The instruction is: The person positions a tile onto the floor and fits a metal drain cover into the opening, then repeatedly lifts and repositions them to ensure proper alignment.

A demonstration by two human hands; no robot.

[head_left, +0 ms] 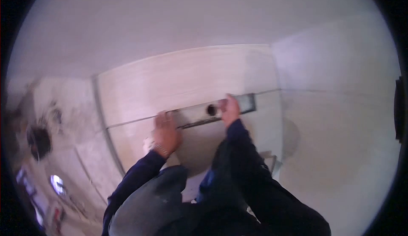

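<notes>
A pale tiled floor (178, 76) fills the middle of the view, its surface faintly streaked. Its far edge meets a smooth, light wall (170, 19); from its far right corner another pale wall (335, 121), with a thin horizontal seam, runs down the right side. Along the floor's left edge runs a narrow grey strip (102, 113), and beyond it lies rougher, stained ground (72, 151) with a dark round patch (39, 141), a bright glare (58, 185) and blurred clutter near the lower left.

Across the floor, in line with a joint (131, 121) that reaches both side edges, sits a long narrow slot (193, 115) edged in dark, with a round hole (211, 110) near its middle. The left hand (167, 130) rests at the slot's left end, fingers close together; a band (161, 150) circles its wrist. The right hand (230, 110) is at the slot just right of the hole, thumb and fingers narrowed; whether either hand grips anything cannot be told. Dark sleeves (255, 159) and bent legs (148, 197) cover the near edge.
</notes>
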